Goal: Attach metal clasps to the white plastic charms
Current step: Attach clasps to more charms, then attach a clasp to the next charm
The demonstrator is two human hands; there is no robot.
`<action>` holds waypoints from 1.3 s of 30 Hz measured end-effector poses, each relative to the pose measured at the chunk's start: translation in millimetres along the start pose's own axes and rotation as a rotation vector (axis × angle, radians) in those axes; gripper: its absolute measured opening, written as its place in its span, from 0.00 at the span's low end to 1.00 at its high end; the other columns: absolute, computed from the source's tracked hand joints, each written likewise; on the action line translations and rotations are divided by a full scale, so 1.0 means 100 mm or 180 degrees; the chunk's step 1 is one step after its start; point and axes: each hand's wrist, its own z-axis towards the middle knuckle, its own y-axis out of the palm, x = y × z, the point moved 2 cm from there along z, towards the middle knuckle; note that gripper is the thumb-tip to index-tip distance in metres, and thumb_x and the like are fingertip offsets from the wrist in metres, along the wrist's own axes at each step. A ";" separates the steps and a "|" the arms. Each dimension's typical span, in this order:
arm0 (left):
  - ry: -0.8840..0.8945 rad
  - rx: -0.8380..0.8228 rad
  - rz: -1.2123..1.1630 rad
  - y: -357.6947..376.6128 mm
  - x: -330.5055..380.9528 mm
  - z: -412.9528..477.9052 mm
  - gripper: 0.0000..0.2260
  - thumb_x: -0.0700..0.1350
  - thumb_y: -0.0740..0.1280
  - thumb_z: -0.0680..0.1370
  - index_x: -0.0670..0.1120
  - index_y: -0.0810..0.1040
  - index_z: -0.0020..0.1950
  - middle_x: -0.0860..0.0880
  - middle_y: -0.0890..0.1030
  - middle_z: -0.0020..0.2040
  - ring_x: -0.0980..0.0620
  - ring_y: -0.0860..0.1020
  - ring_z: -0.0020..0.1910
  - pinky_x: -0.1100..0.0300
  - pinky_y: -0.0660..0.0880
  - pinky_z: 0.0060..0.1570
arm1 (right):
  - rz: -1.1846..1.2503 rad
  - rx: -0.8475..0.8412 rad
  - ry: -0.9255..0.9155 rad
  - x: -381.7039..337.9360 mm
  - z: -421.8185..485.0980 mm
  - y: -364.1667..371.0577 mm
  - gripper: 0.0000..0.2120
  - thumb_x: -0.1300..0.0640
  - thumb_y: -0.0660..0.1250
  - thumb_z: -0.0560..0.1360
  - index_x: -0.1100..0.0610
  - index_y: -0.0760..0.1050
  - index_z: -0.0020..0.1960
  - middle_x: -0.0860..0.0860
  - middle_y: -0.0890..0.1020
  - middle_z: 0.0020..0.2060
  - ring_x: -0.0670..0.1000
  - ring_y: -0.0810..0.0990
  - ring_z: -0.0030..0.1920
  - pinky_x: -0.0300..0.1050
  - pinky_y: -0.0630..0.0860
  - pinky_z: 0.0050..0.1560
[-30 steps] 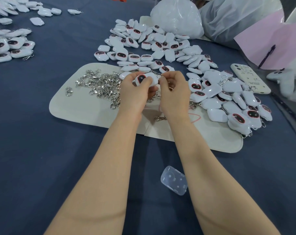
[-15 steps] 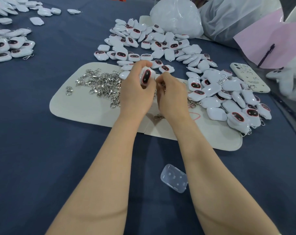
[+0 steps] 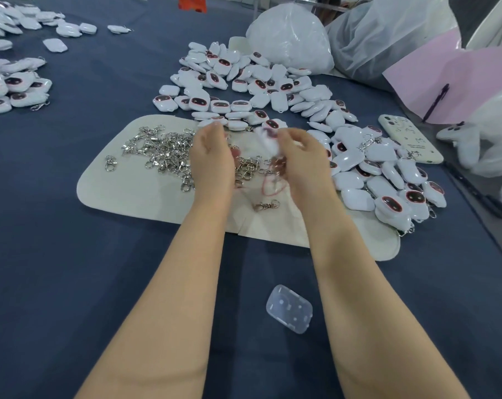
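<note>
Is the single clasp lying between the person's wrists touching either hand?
Apart. Head view: bare mat separates the single clasp from left hand and right hand.

glossy white plastic charms (image 3: 261, 90) and shiny silver metal clasps (image 3: 163, 151) lie on a matt cream mat (image 3: 123, 194) over dark blue cloth (image 3: 71, 283), near a clear plastic case (image 3: 289, 309).

The head camera is looking forward and down at the blue table (image 3: 57, 254). It's sitting close, catching the far bags (image 3: 290, 38).
</note>
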 end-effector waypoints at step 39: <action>-0.0198 0.0813 -0.0574 -0.08 -0.01 0.02 0.06 0.39 0.57 0.79 0.45 0.72 0.50 0.46 0.76 0.55 0.57 0.75 0.35 0.61 0.72 0.40 | 0.0418 0.2101 -0.0626 -0.18 0.25 -0.53 0.23 0.66 0.54 0.80 0.54 0.59 0.73 0.55 0.66 0.70 0.53 0.72 0.67 0.47 0.72 0.65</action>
